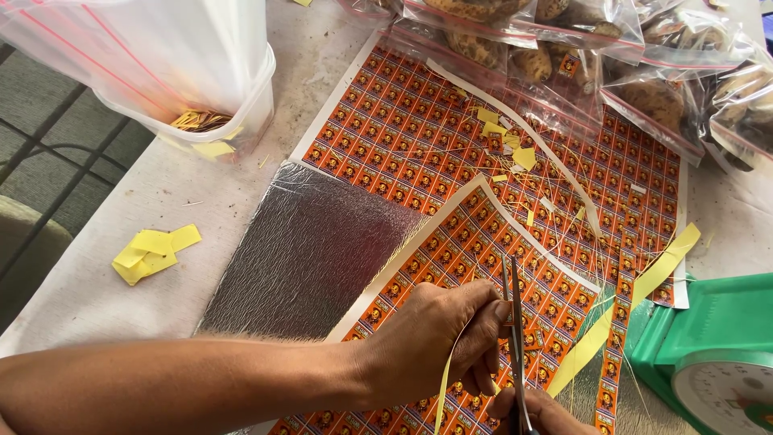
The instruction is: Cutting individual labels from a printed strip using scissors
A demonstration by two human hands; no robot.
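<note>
Fingers [483, 322] of the left hand [427, 338] are pinching the sticker sheet [451, 250] while right-hand fingers [547, 407] are gripping closed scissors [513, 322] over the tabletop [80, 282].

bare table [97, 298] lies open at left; green scale [717, 354] and snack bags [644, 48] crowd the right.

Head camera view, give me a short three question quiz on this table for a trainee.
1. True or false: the scissors are over the orange sticker sheet.
2. Which colour is the weighing scale at the right edge? A red, B green, C blue.
3. What lies on the bare table left of the silver sheet?

Key
1. True. The left hand steadies the sheet beside the blades; the right hand is partly out of view at the bottom.
2. B.
3. A crumpled yellow paper strip.
</note>
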